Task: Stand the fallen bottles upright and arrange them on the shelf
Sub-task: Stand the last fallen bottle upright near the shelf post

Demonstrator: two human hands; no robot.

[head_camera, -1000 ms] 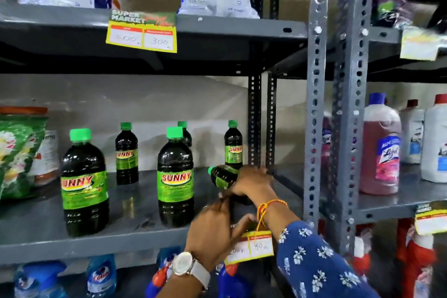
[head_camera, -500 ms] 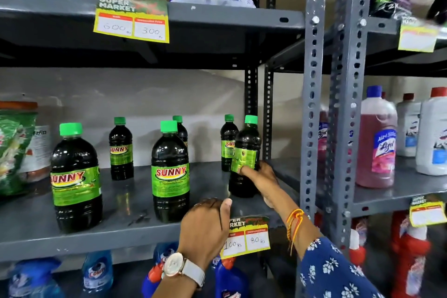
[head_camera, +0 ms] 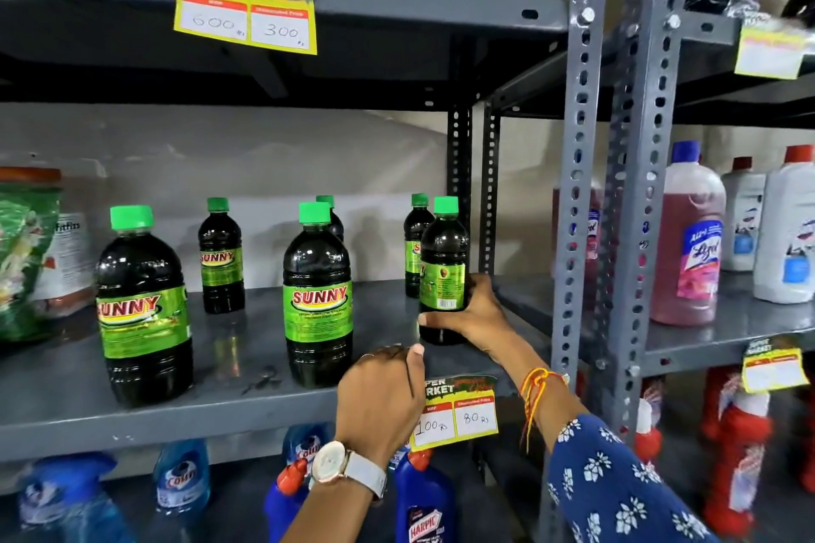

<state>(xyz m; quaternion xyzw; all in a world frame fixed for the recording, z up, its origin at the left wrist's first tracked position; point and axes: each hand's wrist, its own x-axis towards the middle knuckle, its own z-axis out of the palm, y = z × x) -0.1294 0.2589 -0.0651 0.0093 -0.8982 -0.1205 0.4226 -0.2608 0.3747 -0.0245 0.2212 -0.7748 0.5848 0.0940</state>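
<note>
Held bottle [head_camera: 443,269]: small, dark liquid, green cap, upright on shelf [head_camera: 247,410] at its right end, base down on the metal; barcode side of label faces cam, so brand side prob. turned away. Right hand [head_camera: 474,317] wrapped round lower body from the right, thumb across the front low down, fingers behind, a closed hold on the bottle, low prob. to steady the base while it settles. Left hand [head_camera: 381,401] just below and left of that grip, curled loosely on shelf front edge, thumb up, holding nothing; looks like bracing. Directly behind the grip, nearly touching the held one: a 2nd small bottle [head_camera: 413,247], upright. Further left of grip: big bottle [head_camera: 317,300] near the front, another small one [head_camera: 330,216] mostly hidden behind it, then small bottle [head_camera: 220,256] at back, then big bottle [head_camera: 143,309] at front, far left. All upright; none seen lying down, so righting seems done or close, leaving spacing and label facing. Rows uneven, bigs forward, smalls back. Price tag [head_camera: 456,410] hangs on shelf lip right under the grip, beside left thumb. Shelf grey painted metal, smooth, a bit glossy w/ reflections, so bottles should slide easily. Slotted upright post [head_camera: 577,190] just right of the grip, little clearance. Beyond it, adjoining rack w/ pink cleaner bottle [head_camera: 690,242]. Blue spray bottles [head_camera: 181,481] on the tier below.
</note>
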